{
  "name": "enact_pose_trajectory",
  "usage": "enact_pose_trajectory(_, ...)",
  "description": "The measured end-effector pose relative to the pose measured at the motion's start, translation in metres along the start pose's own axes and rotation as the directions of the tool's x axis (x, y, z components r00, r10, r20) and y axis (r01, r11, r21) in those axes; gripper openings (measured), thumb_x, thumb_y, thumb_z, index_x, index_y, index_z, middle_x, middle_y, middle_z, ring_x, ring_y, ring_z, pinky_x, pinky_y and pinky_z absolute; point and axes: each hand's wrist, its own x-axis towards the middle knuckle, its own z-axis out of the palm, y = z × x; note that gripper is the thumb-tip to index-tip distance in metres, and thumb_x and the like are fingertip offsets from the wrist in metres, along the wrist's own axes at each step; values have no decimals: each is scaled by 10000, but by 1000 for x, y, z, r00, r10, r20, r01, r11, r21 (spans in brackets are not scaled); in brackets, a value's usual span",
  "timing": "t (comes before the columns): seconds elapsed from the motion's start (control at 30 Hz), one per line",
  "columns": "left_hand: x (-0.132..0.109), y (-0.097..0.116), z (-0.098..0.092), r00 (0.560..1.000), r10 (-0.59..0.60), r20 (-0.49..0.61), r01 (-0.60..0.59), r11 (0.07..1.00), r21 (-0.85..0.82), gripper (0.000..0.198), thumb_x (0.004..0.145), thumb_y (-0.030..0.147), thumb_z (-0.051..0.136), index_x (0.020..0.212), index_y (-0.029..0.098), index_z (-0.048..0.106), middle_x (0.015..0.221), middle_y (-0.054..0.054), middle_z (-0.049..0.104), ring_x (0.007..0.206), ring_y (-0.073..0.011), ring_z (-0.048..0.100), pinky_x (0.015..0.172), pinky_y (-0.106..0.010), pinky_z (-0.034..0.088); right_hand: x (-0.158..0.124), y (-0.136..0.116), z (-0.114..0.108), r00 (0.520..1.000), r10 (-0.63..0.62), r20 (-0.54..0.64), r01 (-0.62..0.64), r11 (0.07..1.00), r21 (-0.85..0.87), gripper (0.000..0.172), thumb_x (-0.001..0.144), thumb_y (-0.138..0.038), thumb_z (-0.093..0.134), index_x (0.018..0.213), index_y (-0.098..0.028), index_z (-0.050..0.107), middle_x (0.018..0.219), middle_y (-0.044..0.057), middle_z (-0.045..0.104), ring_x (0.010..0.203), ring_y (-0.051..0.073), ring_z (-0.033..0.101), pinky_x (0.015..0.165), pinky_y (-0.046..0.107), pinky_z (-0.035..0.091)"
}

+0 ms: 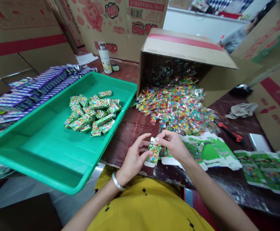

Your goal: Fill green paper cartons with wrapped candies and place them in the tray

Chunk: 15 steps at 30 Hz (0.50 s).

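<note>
A small green printed candy box (154, 149) stands near the table's front edge, its bottom flap hanging open toward me. My left hand (134, 155) grips the box from the left, thumb on its front. At the box's top edge, my right hand (172, 143) pinches with thumb and fingertips. Beneath and beside my right hand lie flattened green cartons (213, 151). Clear packets of colourful candy (178, 110) spill from a tipped cardboard box (185, 48) just beyond my hands. To the left, a green plastic tray (46, 146) holds a pile of small green boxes (91, 110).
Purple boxes (46, 81) are stacked in rows behind the tray. A thermos (104, 57) and a small cup (115, 67) stand at the back. On the right lie a red-black utility knife (230, 131), a grey cloth (242, 110) and more carton sheets (267, 171).
</note>
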Motion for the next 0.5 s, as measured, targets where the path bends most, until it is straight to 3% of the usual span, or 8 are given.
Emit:
enact_pose_trajectory(0.2, 1, -5, -2, 1000, -25, 9, 25, 1000, 2, 352, 852, 180, 605, 1203, 199, 605, 1092, -69, 675, 953, -191, 651, 841, -300, 521, -18, -7, 3, 966, -251, 53, 257, 940, -223, 204, 900, -330, 609, 745, -207, 658, 897, 49, 684, 854, 193, 632, 797, 337, 490)
enact_pose_trajectory(0.27, 4, -7, -4, 999, -36, -11, 36, 999, -22, 326, 828, 190, 640, 1150, 191, 594, 1036, -59, 678, 926, -186, 654, 812, -292, 525, -14, -8, -11, 960, -254, 115, 277, 914, -296, 173, 902, -345, 603, 824, -220, 693, 944, 55, 702, 898, 208, 642, 817, 347, 496)
enact_pose_trajectory(0.33, 9, -9, -5, 997, -35, -74, 32, 999, -40, 304, 792, 218, 697, 1064, 184, 566, 951, -35, 668, 856, -163, 648, 753, -262, 524, 0, -8, -34, 966, -243, 88, 256, 860, -441, 169, 898, -363, 602, 910, -229, 705, 912, 48, 715, 859, 214, 656, 781, 343, 502)
enact_pose_trajectory(0.43, 15, -10, -7, 980, -56, -190, 49, 998, -42, 320, 759, 283, 745, 926, 179, 492, 793, 15, 614, 678, -103, 587, 582, -185, 481, 33, -3, -71, 946, -270, -178, 32, 625, -780, 170, 884, -354, 614, 943, -211, 683, 750, 44, 693, 684, 218, 647, 690, 338, 478)
enact_pose_trajectory(0.5, 18, -11, -7, 965, -106, -238, 89, 993, -82, 358, 760, 320, 740, 943, 181, 466, 775, 26, 587, 598, -83, 543, 474, -157, 432, 55, 2, -86, 951, -246, -189, -71, 421, -904, 248, 853, -353, 659, 1035, -185, 652, 817, 94, 705, 720, 260, 656, 685, 353, 464)
